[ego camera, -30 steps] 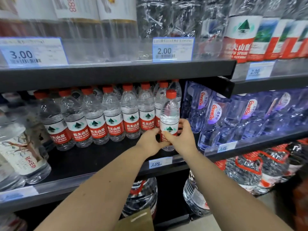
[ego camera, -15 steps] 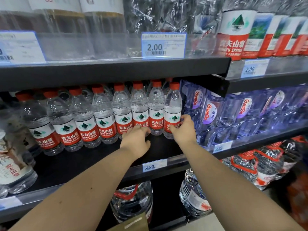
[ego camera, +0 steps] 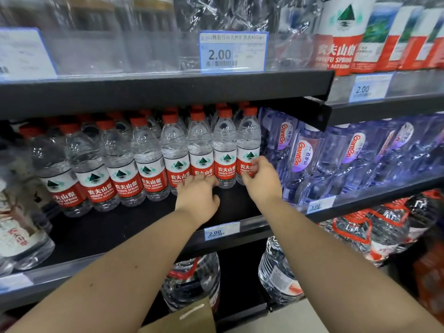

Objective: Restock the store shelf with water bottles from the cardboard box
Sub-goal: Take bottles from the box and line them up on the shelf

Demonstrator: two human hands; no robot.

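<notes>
A front row of clear water bottles (ego camera: 149, 164) with red caps and red labels stands on the black middle shelf (ego camera: 108, 231). The rightmost bottle (ego camera: 248, 140) stands upright at the row's right end. My right hand (ego camera: 263, 181) is in front of it, fingers curled, tips touching its label without wrapping it. My left hand (ego camera: 197, 198) lies flat on the shelf, its fingertips against the lower parts of two bottles just left of that one. A brown flap of the cardboard box (ego camera: 192, 318) shows at the bottom edge.
Blue-tinted bottles (ego camera: 305, 152) fill the shelf right of the row. The black upper shelf edge (ego camera: 168, 90) hangs low over the caps. Large water jugs (ego camera: 192, 280) sit on the shelf below. A big bottle (ego camera: 21, 236) stands at the far left.
The bottle held in both hands a second ago now stands at the right end of the row. My left hand has moved onto the neighbouring bottles, and my right hand's grip has loosened.
</notes>
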